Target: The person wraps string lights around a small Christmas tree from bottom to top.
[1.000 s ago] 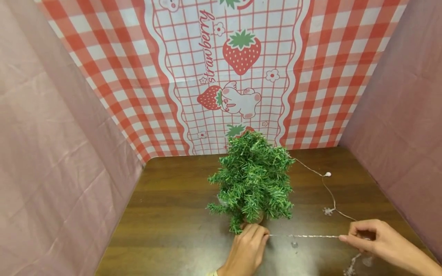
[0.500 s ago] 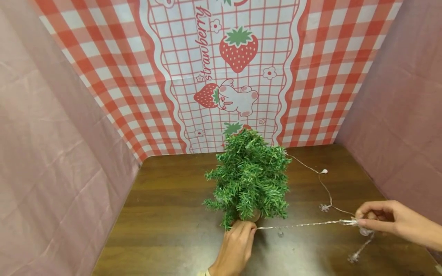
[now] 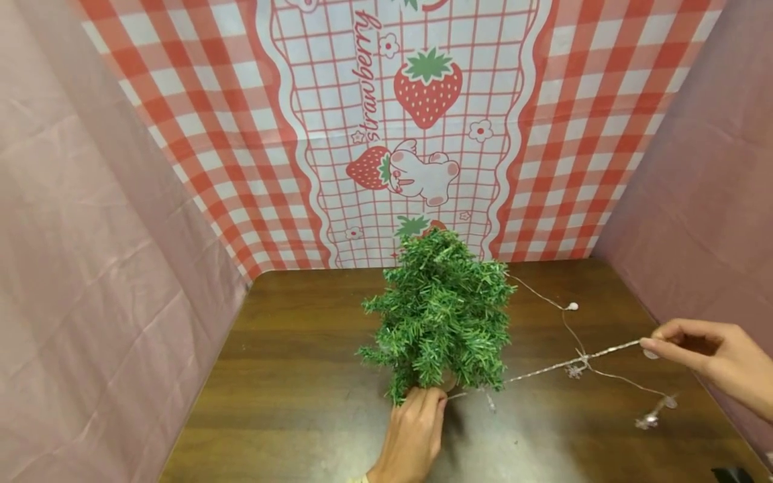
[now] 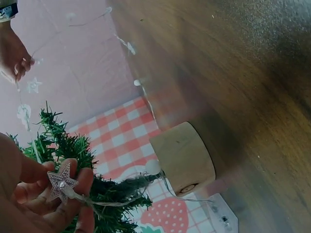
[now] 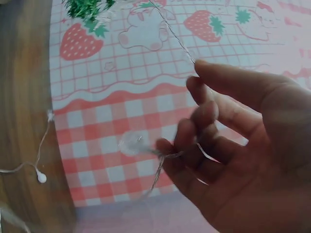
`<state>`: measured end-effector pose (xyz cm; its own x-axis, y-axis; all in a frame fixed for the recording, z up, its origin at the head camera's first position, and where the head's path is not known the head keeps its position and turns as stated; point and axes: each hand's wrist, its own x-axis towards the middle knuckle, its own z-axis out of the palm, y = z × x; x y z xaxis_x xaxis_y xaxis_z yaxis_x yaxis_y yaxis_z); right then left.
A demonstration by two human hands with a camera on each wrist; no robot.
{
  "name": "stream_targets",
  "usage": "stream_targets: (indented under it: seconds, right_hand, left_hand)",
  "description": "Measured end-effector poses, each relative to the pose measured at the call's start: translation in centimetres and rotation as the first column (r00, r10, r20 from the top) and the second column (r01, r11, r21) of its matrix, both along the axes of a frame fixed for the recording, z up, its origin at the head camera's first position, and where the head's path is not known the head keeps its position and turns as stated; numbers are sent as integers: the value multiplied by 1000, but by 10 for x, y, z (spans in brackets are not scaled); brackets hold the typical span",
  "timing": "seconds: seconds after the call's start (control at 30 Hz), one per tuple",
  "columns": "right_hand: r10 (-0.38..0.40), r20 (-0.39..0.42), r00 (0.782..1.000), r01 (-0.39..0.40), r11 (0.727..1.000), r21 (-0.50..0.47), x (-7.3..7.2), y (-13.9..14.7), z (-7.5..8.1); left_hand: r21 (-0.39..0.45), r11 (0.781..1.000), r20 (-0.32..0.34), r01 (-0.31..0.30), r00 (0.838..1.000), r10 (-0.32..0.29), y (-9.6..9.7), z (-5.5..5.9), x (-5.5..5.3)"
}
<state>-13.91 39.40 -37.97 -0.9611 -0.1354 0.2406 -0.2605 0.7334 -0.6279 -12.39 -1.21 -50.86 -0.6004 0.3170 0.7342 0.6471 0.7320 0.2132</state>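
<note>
A small artificial Christmas tree [image 3: 443, 308] stands on the table, its round wooden base [image 4: 182, 158] partly visible under the branches. At its foot, my left hand [image 3: 410, 429] grips a string of fairy lights; a clear star ornament [image 4: 62, 183] lies against those fingers in the left wrist view. The twisted light string [image 3: 543, 369] runs taut to the right, slanting up to my right hand [image 3: 715, 355]. There, thumb and fingertips pinch the wire, while its continuation passes through the lower fingers beside a clear ornament [image 5: 133, 143] in the right wrist view.
More of the string lies right of the tree, with a white bulb [image 3: 572, 306] and a snowflake ornament [image 3: 647, 421]. A red checked strawberry cloth [image 3: 423, 87] hangs behind. Pink curtains [image 3: 694, 221] flank the brown table [image 3: 290, 376]. Something black [image 3: 731, 475] shows at the front right.
My right hand has moved up and to the right, drawing out a longer straight stretch of light string. The left hand stays at the foot of the tree.
</note>
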Motion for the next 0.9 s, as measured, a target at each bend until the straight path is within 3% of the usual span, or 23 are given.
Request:
stream_targets:
  seconds: [0.13, 0.27, 0.43, 0.67, 0.9]
  right_hand:
    - [-135, -6, 991, 135, 990, 36, -16, -8, 4]
    - [-198, -81, 977, 205, 975, 88, -34, -14, 3]
    - [-188, -201, 962, 212, 971, 109, -49, -16, 1]
    - [-144, -406, 902, 216, 966, 139, -69, -10, 0]
    - [-57, -387, 920, 159, 958, 239, -82, -17, 12]
  left_hand:
    - [-64, 998, 33, -21, 999, 24, 0, -1, 1]
    - [-115, 993, 73, 5, 997, 3, 2, -2, 3]
    - [-143, 989, 113, 44, 993, -27, 6, -3, 6]
    - [-211, 974, 147, 84, 988, -53, 8, -5, 8]
    - [-231, 970, 226, 76, 974, -23, 6, -5, 9]
